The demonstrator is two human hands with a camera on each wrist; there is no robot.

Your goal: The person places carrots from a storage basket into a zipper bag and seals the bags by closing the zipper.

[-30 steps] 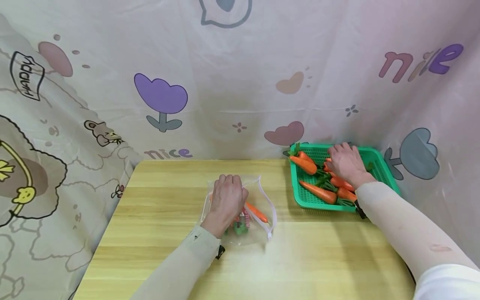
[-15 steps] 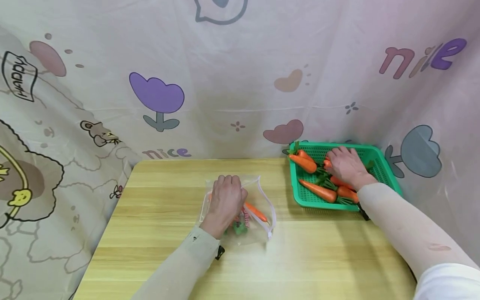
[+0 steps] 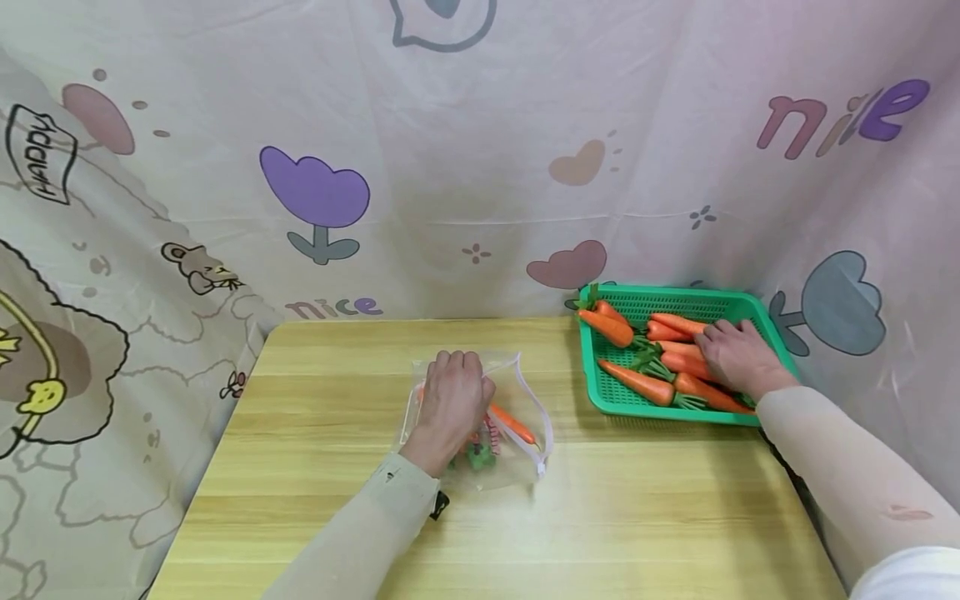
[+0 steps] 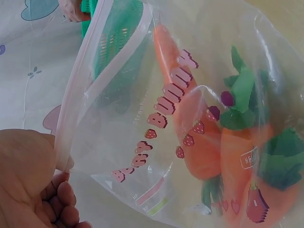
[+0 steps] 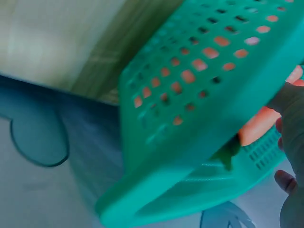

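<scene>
My left hand (image 3: 453, 392) pinches the zip edge of a clear ziplock bag (image 4: 128, 118) printed with pink letters and strawberries. Several orange carrots (image 4: 190, 137) with green tops lie inside the bag. On the right, my right hand (image 3: 738, 358) reaches into a green plastic basket (image 3: 600, 400), its fingers over the right ends of the carrots (image 3: 686, 364) there. In the right wrist view, the thumb (image 5: 286, 181) stands apart from the fingers, and a carrot (image 5: 259, 126) shows beside them. The fingertips are partly out of frame.
The basket stands at the back right of a wooden table (image 3: 330, 467). A patterned cloth (image 3: 450, 208) hangs behind and at both sides. The bag's open mouth faces right, toward the basket.
My right hand has shifted right and slightly toward me within the basket, uncovering several carrots. The left hand and the bag stay in place.
</scene>
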